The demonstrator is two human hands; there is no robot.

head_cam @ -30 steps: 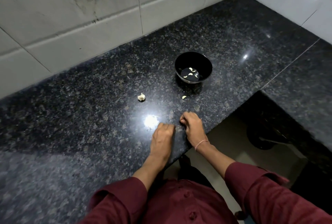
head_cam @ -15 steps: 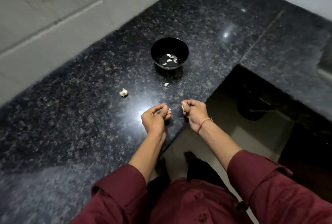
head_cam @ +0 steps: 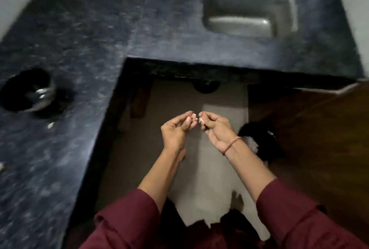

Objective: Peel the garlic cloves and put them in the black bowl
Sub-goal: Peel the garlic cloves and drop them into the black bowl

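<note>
The black bowl [head_cam: 26, 91] stands on the dark granite counter [head_cam: 50, 169] at the far left, with pale peeled cloves inside. One loose pale piece [head_cam: 51, 125] lies just in front of it. My left hand [head_cam: 176, 129] and my right hand [head_cam: 216, 127] are raised side by side over the floor, off the counter's edge. Each pinches small pale garlic bits [head_cam: 196, 118] between its fingertips, and the two sets of fingertips nearly touch. The frame is blurred, so I cannot tell clove from peel.
A steel sink [head_cam: 249, 9] is set in the counter at the back right. A dark bin with something white [head_cam: 257, 141] sits on the floor right of my hands, by a brown wooden surface [head_cam: 319, 139]. Another pale scrap [head_cam: 1, 166] shows at the left edge.
The view has swung right, so the bowl is now far left and the sink appears. Both hands have lifted off the counter and moved out over the floor, still pinching garlic bits.
</note>
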